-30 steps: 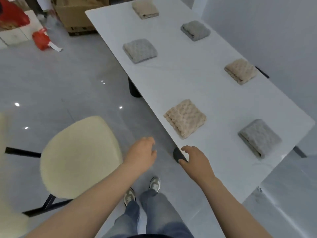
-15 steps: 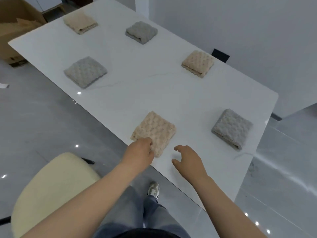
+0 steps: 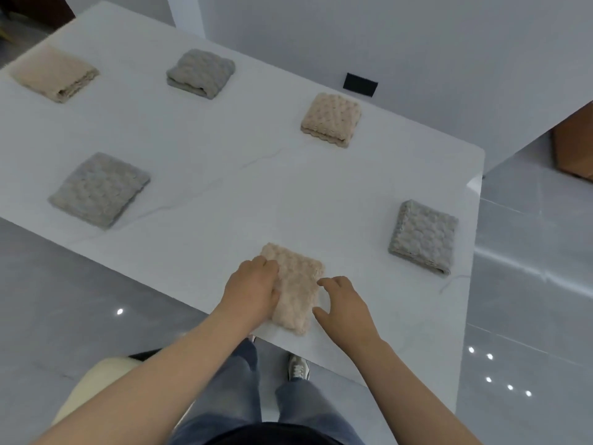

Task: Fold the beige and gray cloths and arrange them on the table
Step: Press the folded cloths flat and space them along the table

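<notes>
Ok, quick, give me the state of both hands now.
Left hand: fingers curled on the nearest beige cloth, gripping it.
Right hand: open, fingertips at that cloth's right edge.

Head-worn view, looking steeply down, table (image 3: 288, 194) close below

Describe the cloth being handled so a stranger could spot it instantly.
The white table holds six folded cloths. At its near edge lies the beige cloth, the only one with the left hand on it; the gray cloth to its right lies untouched.
</notes>
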